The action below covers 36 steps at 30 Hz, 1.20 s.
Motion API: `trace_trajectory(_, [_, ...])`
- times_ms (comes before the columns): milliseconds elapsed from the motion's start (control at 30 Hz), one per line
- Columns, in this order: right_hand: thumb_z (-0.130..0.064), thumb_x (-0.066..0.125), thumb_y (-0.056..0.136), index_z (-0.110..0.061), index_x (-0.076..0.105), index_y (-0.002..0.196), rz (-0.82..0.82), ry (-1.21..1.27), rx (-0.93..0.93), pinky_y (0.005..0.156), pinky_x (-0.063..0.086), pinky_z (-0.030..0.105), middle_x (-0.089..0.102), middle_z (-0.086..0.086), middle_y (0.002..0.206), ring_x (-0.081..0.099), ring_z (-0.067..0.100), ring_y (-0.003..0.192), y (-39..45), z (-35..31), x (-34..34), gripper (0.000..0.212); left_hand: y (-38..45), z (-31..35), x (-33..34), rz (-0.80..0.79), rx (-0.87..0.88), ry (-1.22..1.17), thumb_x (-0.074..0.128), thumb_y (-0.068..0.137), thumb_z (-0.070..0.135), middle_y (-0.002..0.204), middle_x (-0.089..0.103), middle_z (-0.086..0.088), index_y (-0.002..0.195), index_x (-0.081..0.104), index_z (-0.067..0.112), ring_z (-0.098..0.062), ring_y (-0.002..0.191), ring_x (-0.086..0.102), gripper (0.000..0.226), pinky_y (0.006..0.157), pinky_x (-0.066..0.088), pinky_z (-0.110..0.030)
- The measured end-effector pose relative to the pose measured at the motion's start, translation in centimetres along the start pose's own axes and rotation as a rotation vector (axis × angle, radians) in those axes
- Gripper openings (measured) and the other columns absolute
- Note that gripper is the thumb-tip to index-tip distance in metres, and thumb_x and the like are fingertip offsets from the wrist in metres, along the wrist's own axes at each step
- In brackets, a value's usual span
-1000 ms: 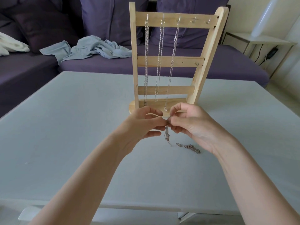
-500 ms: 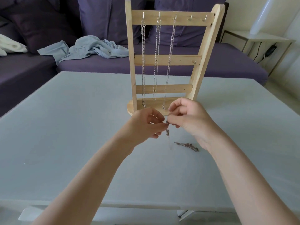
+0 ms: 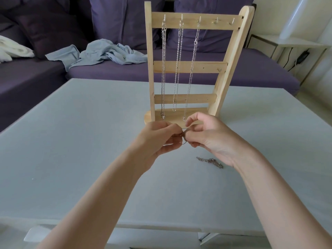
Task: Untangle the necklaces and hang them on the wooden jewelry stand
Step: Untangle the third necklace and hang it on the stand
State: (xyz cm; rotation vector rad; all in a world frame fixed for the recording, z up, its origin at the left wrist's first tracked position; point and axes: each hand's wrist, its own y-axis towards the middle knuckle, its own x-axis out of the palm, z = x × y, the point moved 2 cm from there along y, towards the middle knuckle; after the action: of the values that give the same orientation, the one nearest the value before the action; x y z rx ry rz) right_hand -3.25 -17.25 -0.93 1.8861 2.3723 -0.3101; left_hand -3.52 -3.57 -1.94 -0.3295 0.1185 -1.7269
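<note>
A wooden jewelry stand stands upright on the pale table. Three silver necklaces hang from its top-rail hooks; two hooks on the right are bare. Just in front of the stand's base, my left hand and my right hand meet fingertip to fingertip and pinch a thin dark necklace between them. Most of that chain is bunched in my left fingers. Another chain lies loose on the table by my right wrist.
A purple sofa with cushions runs behind the table, with a crumpled blue cloth and a white cloth on it. A white side table stands at the far right.
The dangling end of the held necklace has been gathered up into my fingers. Both hands stay close together in front of the stand's base.
</note>
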Motion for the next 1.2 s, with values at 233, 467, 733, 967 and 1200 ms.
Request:
trace_trajectory(233, [0.004,0.058,0.075,-0.013,0.050,0.082,0.064,-0.034,-0.055,0.061,0.038,0.023,0.051,-0.010,0.050,0.043,0.011,0.054,0.2,-0.3,0.2,0.020,-0.2,0.2,0.2,-0.028,0.028,-0.061,0.058,0.084,0.000,0.062,0.052,0.001,0.070,0.053,0.012,-0.009,0.056,0.047,0.020,0.055,0.049,-0.015])
trace_trajectory(467, [0.008,0.052,0.078,-0.013,0.047,0.076,0.192,0.234,0.001,0.058,0.037,0.025,0.051,-0.003,0.053,0.044,0.014,0.055,0.2,0.4,0.1,0.022,-0.1,-0.3,1.2,-0.046,0.031,0.210,0.064,0.082,0.002,0.072,0.059,-0.001,0.080,0.062,0.007,-0.006,0.060,0.054,0.006,0.060,0.051,-0.015])
trace_trajectory(733, [0.008,0.057,0.082,-0.012,0.049,0.079,0.058,0.418,0.025,0.056,0.042,0.022,0.053,0.002,0.060,0.046,0.013,0.053,0.2,-0.2,-0.4,0.022,-0.2,0.3,0.2,-0.107,-0.079,-0.224,0.062,0.083,0.002,0.069,0.062,-0.003,0.075,0.067,0.005,-0.010,0.063,0.058,0.010,0.060,0.052,-0.017])
trace_trajectory(967, [0.003,0.065,0.081,-0.006,0.068,0.083,0.041,0.027,-0.017,0.058,0.045,0.016,0.061,0.002,0.063,0.052,0.006,0.053,-0.1,-0.3,-0.7,0.010,0.1,0.4,-0.2,-0.010,0.079,-0.087,0.065,0.082,0.003,0.065,0.063,-0.001,0.072,0.057,0.009,-0.010,0.064,0.061,0.014,0.066,0.053,-0.019])
trace_trajectory(1200, [-0.004,0.060,0.082,0.000,0.067,0.074,0.116,-0.050,0.046,0.056,0.041,0.021,0.054,0.001,0.059,0.049,0.010,0.056,-0.4,-0.1,-1.0,0.012,-0.1,0.6,-0.2,-0.015,0.173,0.122,0.066,0.082,0.003,0.070,0.066,-0.002,0.085,0.058,0.007,-0.007,0.060,0.061,0.010,0.064,0.052,-0.015])
